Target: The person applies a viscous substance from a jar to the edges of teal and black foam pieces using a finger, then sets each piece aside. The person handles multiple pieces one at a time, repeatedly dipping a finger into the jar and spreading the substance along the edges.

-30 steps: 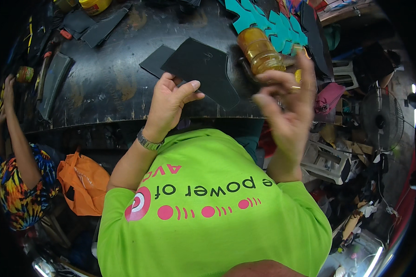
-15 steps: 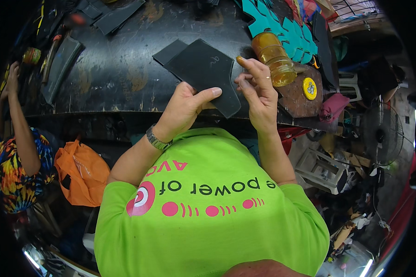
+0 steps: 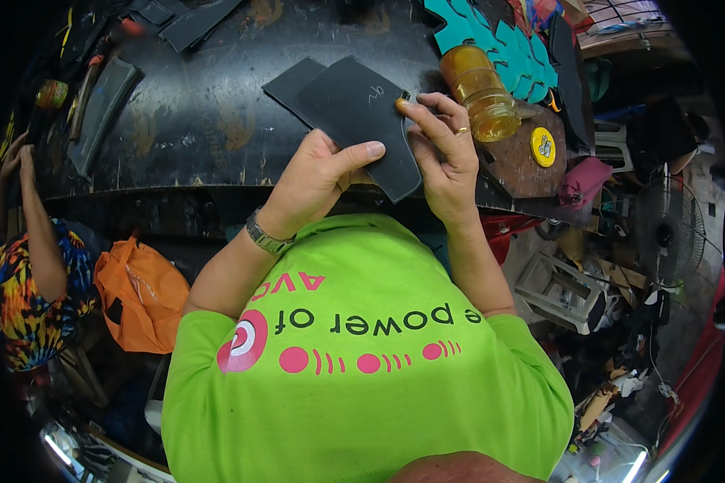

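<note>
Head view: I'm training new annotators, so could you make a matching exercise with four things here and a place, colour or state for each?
1. Left hand
2. Right hand
3. Jar
4. Bag

A. Orange, left of the green shirt
B. A fingertip coated yellowish-brown
C. Thumb on top of the black sheet
D. Amber, beside the teal pieces

Pairs: 1-C, 2-B, 3-D, 4-A

Workshop (worktable (image 3: 193, 88), black cut pieces (image 3: 346, 101))

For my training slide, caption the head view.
Left hand holding a black cut piece, right hand at its edge.
</note>
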`<state>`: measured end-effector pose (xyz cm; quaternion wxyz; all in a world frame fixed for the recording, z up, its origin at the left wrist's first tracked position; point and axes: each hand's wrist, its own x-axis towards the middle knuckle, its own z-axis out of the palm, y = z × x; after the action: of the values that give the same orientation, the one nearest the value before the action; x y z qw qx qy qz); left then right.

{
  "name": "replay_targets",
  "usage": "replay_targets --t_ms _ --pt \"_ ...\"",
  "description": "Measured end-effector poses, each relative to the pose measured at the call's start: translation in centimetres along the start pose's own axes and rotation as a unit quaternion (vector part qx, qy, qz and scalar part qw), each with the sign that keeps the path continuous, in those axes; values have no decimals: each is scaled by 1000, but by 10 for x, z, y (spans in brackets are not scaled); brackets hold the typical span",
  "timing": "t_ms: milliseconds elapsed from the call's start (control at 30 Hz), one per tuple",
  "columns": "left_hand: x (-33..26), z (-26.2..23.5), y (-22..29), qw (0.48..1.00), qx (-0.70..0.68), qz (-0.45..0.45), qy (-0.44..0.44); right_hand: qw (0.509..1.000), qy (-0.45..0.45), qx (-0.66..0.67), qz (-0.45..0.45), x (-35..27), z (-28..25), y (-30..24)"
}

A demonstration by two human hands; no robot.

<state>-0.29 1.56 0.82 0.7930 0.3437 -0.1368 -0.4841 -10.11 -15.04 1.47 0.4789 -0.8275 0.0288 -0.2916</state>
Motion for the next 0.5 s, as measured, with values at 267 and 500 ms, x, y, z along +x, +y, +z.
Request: replay_targets --t_ms 267,500 --pt "0 0 8 1000 -10 -12 -11 998 -21 50 9 -6 -2 -1" --pt "5 -10 8 998 -53 -35 -23 993 -27 111 -19 -11 -5 0"
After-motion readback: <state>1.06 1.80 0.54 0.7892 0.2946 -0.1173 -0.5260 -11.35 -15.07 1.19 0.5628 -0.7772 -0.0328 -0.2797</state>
